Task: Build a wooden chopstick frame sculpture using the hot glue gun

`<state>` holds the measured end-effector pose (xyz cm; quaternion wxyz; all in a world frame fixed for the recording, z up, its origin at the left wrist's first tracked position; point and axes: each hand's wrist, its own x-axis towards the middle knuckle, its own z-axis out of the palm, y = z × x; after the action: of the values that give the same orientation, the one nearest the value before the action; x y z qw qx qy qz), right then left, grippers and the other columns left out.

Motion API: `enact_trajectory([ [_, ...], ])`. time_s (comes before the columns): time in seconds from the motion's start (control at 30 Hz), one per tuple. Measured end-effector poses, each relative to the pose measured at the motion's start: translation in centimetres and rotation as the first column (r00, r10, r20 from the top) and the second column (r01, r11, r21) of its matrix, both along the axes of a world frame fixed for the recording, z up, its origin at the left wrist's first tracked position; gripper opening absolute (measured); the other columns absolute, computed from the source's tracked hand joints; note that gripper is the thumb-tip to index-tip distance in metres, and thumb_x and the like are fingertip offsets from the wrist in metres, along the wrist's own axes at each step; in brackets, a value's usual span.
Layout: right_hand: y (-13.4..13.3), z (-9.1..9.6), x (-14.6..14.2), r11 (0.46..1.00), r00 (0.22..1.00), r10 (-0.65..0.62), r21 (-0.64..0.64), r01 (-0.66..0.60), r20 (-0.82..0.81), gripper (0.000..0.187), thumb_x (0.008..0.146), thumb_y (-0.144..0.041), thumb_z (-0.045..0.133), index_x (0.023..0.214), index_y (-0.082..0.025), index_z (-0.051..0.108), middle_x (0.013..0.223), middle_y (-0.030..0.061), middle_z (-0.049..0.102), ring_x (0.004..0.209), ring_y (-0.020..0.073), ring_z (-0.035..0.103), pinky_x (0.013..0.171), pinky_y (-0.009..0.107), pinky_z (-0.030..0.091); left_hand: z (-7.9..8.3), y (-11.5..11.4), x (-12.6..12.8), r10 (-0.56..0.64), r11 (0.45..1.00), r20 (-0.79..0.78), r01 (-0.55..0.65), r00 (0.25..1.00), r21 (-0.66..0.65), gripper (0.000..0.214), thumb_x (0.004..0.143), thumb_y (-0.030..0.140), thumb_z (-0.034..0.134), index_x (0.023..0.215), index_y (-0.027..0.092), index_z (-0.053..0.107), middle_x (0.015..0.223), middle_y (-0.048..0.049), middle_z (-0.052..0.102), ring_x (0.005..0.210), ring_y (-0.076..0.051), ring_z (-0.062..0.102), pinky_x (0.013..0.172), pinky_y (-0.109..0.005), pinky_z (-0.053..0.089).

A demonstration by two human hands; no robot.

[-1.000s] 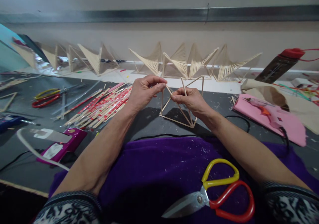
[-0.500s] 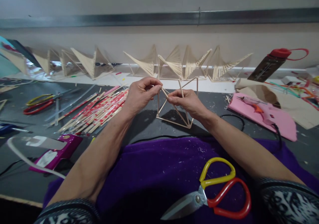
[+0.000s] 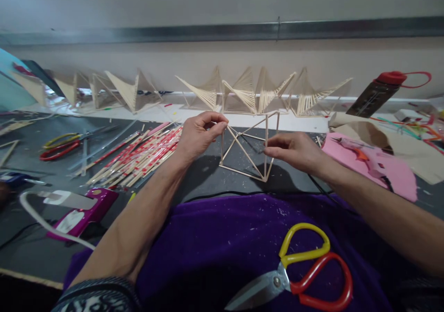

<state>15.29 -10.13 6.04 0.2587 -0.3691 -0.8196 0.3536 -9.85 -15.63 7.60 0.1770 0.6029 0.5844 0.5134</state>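
A small frame of thin wooden sticks (image 3: 248, 146) stands on the dark table in front of me. My left hand (image 3: 199, 134) pinches the frame's upper left corner between thumb and fingers. My right hand (image 3: 294, 151) is at the frame's right side, its fingers curled and pinched at a stick near the right upright. A pile of wrapped chopsticks (image 3: 138, 154) lies just left of my left hand.
Scissors with yellow and red handles (image 3: 298, 268) lie on the purple cloth (image 3: 222, 238) on my lap. A glue gun (image 3: 360, 157) rests on a pink pad at right. Finished stick models (image 3: 263, 92) line the wall. A magenta device (image 3: 83, 208) and other scissors (image 3: 60, 147) lie left.
My right hand has moved from the frame's centre out to its right side. The frame now stands more squarely, and my left hand keeps its pinch on the upper left corner.
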Motion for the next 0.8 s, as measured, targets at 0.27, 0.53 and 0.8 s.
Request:
enact_trajectory([
  [0.27, -4.8, -2.5, 0.2, 0.920, 0.910, 0.209, 0.243, -0.307, 0.359, 0.023, 0.088, -0.024, 0.052, 0.085, -0.020, 0.074, 0.082, 0.0065, 0.074, 0.069, 0.0173, 0.064, 0.059, 0.027, 0.035, -0.2, 0.1, -0.2, 0.008, 1.000, -0.004, -0.008, 1.000, 0.003, 0.021, 0.075, 0.035, 0.067, 0.087, 0.019, 0.072, 0.072, -0.0011, 0.066, 0.063, -0.011, 0.058, 0.048, -0.018, 0.047],
  [0.53, -4.9, -2.2, 1.2, 0.915, 0.893, 0.237, 0.222, -0.338, 0.382, 0.020, 0.086, -0.024, 0.055, 0.085, -0.020, 0.074, 0.082, 0.0066, 0.074, 0.072, 0.0187, 0.066, 0.061, 0.028, 0.039, -0.2, 0.1, -0.2, -0.003, 1.000, -0.012, 0.003, 1.000, 0.015, 0.020, 0.075, 0.035, 0.067, 0.086, 0.019, 0.072, 0.074, -0.0015, 0.067, 0.063, -0.011, 0.059, 0.049, -0.019, 0.046],
  [0.8, -4.0, -0.9, 3.4, 0.968, 0.988, 0.057, 0.234, -0.090, 0.146, 0.024, 0.089, -0.033, 0.053, 0.092, -0.020, 0.073, 0.076, 0.0041, 0.074, 0.063, 0.0146, 0.065, 0.058, 0.024, 0.043, -0.1, 0.2, 0.0, 0.018, 1.000, -0.040, -0.017, 0.999, 0.026, 0.018, 0.075, 0.032, 0.066, 0.084, 0.018, 0.072, 0.079, -0.0012, 0.069, 0.064, -0.011, 0.059, 0.053, -0.020, 0.047],
])
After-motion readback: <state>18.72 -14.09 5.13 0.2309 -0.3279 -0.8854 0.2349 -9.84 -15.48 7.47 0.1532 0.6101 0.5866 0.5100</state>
